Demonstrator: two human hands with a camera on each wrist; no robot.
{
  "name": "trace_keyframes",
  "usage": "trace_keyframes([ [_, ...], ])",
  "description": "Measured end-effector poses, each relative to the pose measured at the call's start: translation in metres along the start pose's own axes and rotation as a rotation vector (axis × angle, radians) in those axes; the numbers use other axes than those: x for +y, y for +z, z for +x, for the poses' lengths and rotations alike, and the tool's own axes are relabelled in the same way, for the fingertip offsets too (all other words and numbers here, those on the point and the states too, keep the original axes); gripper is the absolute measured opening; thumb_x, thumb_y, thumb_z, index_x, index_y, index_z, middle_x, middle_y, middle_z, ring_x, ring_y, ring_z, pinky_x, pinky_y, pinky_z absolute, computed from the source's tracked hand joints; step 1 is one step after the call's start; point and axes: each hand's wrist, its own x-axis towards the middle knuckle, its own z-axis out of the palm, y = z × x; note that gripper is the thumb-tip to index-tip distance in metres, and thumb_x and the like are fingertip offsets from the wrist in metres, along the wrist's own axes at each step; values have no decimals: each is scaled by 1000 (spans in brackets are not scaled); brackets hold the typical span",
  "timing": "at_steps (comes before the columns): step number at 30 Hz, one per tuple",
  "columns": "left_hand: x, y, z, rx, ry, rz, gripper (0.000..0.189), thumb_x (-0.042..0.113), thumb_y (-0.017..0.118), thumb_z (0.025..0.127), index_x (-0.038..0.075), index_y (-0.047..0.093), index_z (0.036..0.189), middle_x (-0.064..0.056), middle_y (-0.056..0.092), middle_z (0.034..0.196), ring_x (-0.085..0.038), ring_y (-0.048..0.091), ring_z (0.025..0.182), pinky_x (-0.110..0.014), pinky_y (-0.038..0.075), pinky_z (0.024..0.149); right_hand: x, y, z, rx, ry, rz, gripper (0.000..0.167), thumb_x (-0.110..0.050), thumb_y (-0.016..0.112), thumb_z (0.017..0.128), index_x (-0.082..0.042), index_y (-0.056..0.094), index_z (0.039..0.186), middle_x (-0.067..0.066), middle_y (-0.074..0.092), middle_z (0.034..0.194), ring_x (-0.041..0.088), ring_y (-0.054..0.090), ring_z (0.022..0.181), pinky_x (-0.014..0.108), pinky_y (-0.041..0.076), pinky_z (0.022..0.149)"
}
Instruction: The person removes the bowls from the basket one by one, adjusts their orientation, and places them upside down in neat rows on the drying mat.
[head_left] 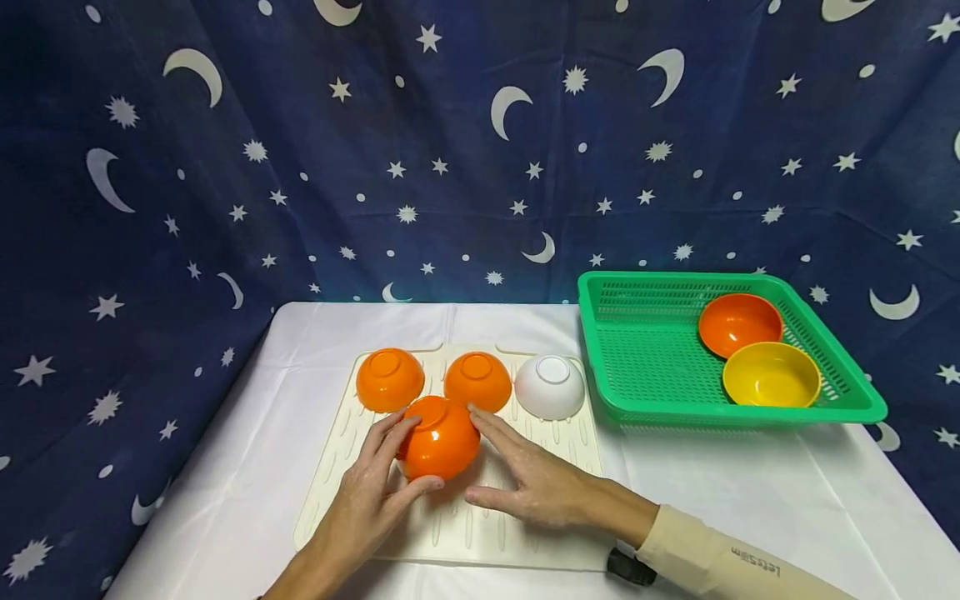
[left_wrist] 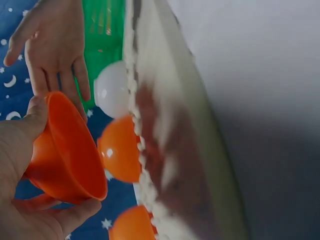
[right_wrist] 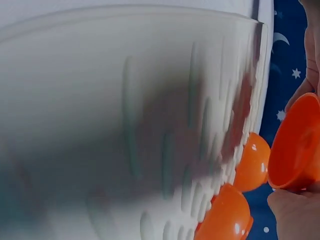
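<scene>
My left hand (head_left: 367,483) holds a glossy orange bowl (head_left: 442,450) upside down and tilted, its thumb on the near side and fingers over the far side. In the left wrist view the bowl's hollow side (left_wrist: 75,145) faces the drying mat, with a gap between them. Beside it, my right hand (head_left: 536,475) has its fingers extended, the fingertips right at the bowl's right side and the thumb apart. Just beyond, two lighter orange bowls (head_left: 390,381) and a white bowl (head_left: 550,387) stand upside down in a row on the cream mat (head_left: 480,533).
A green basket (head_left: 637,412) stands at the back right, with a red-orange bowl (head_left: 740,325) and a yellow bowl (head_left: 772,375) in it. White cloth (head_left: 225,517) covers the table. A dark blue curtain (head_left: 450,125) with moons and stars hangs behind.
</scene>
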Motion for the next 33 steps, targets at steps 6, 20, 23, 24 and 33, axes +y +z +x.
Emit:
trace_keyframes([
  [6,-17,-9,-14,17,66,80,81,20,93,73,12,53,143,-13,42,150,-32,52,131,-31,43,105,0,16,16,-43,-25,0,90,-63,59,95,-12,26,162,-10,11,168,13,14,152,48,21,120],
  [20,-50,-23,-36,-45,-17,36,76,1,93,69,3,50,132,-19,37,149,-36,49,127,-6,25,104,-4,52,45,-161,-15,-29,88,-58,59,97,-6,27,161,-2,10,170,12,14,151,36,21,120],
  [23,-55,-25,-39,-57,-29,33,77,-1,93,68,4,49,131,-18,36,148,-33,54,120,-9,39,94,-6,57,49,-182,-30,-78,88,-55,60,97,-5,27,161,-2,9,170,12,14,151,34,22,119],
  [24,-56,-26,-40,-62,-35,27,77,-2,93,68,4,49,130,-18,36,147,-32,55,118,-11,43,91,-7,58,50,-186,-40,-105,88,-54,61,97,-4,27,161,-2,9,169,12,14,151,34,22,119],
  [33,-63,-28,-37,-54,-55,84,81,-5,95,61,5,49,126,-17,37,143,-36,53,124,-4,26,100,-3,58,55,-171,-112,-287,84,-45,63,95,-9,26,162,3,18,168,15,23,149,39,29,117],
])
